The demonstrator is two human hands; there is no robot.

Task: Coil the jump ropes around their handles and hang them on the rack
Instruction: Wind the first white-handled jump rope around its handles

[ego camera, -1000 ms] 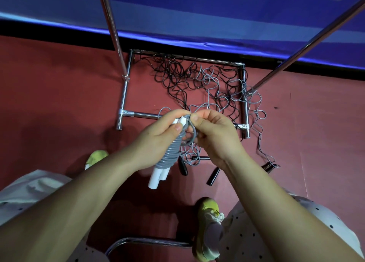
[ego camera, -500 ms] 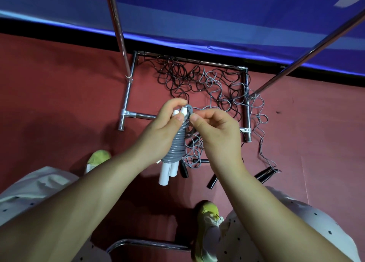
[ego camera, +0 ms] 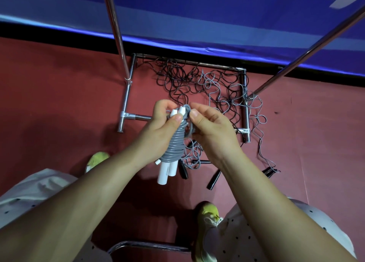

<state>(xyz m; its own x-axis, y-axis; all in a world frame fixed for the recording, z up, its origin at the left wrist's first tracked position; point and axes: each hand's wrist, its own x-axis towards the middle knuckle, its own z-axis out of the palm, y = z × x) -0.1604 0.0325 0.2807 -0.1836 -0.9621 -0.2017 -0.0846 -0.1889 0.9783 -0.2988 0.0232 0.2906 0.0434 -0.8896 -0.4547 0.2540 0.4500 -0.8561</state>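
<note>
Compared with half a second ago, the right hand (ego camera: 212,127) has loosened: its thumb and forefinger, then pinched against the top of the bundle, now sit slightly apart beside it, with a loop of grey rope (ego camera: 174,143) running down behind the fingers; whether they still pinch it I cannot tell. The left hand (ego camera: 158,131) keeps its grip, fingers curled round the bundle and thumb pressed on the coils near the top. The bundle stays at the centre of the frame, a little straighter than before.

The rope is wound in tight, even turns round two white handles (ego camera: 167,171) held side by side. Their caps show above the coils, their lower ends stick out below, one lower than the other. The bundle tilts, top to the right.

Behind it, on the red floor (ego camera: 59,103), loose black and grey ropes (ego camera: 197,82) lie tangled inside the base of the chrome rack (ego camera: 126,96), spilling over its right bar. Black handles (ego camera: 214,179) lie on the floor below the hands.
</note>
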